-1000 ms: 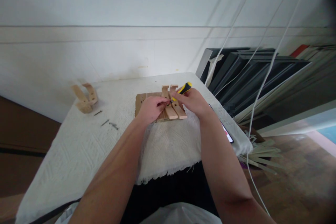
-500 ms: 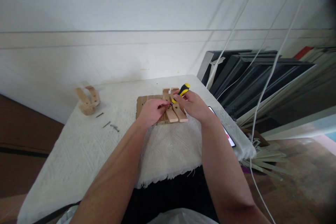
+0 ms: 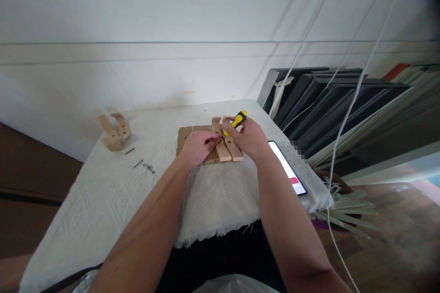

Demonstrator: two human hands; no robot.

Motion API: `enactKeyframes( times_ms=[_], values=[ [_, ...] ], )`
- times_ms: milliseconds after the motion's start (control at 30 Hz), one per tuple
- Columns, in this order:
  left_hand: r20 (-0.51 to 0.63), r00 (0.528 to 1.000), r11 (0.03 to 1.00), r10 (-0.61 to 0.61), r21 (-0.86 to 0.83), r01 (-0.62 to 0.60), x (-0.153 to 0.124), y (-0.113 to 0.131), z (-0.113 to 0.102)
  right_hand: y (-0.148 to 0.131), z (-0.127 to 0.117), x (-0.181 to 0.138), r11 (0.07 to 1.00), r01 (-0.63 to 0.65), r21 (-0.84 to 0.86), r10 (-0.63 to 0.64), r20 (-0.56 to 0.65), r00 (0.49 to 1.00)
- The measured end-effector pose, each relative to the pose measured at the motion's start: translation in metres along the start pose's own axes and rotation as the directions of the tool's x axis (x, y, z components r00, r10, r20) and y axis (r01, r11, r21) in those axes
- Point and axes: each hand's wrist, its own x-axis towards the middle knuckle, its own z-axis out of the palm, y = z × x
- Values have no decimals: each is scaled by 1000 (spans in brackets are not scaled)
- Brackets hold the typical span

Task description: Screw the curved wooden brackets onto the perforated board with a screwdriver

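A flat wooden board [image 3: 185,135] lies on the white cloth-covered table [image 3: 113,197], with two light wooden strips [image 3: 227,151] laid on its right part. My right hand [image 3: 249,139] is closed round a yellow and black screwdriver [image 3: 237,120], its tip pointing down-left at the strips. My left hand [image 3: 197,146] rests on the board, fingers pinched at the screwdriver's tip on something too small to make out.
A small wooden bracket piece [image 3: 113,130] stands at the far left of the table, with a few loose screws [image 3: 144,165] near it. A phone [image 3: 288,174] with a lit screen lies by the right edge. Dark frames [image 3: 330,100] lean against the wall on the right; white cords [image 3: 347,100] hang down.
My right forearm has shifted a little left, so more of the phone shows. Both hands stay at the strips with the screwdriver.
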Motion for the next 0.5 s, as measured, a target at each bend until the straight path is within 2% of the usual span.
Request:
enactKeyframes(
  times_ms=[100,167,233,367,433,500],
  values=[
    [3,1000,999,0,37,0,0,3,-2,3,-1,-4,935,152,320,-194,104,976],
    [8,1000,999,-4,53,3,0,4,-3,3,0,-6,875,195,443,-287,149,946],
    [7,1000,999,-1,51,1,0,5,-3,-1,1,-6,887,198,418,-284,154,946],
    [5,1000,999,1,51,-1,0,4,-2,-13,7,2,979,96,182,-110,66,992],
    [5,1000,999,-2,52,2,0,3,-1,-16,11,8,989,51,135,-52,-2,999],
    [1,1000,999,0,43,0,0,2,-1,-14,12,12,991,18,133,-15,-20,1000]
  ],
)
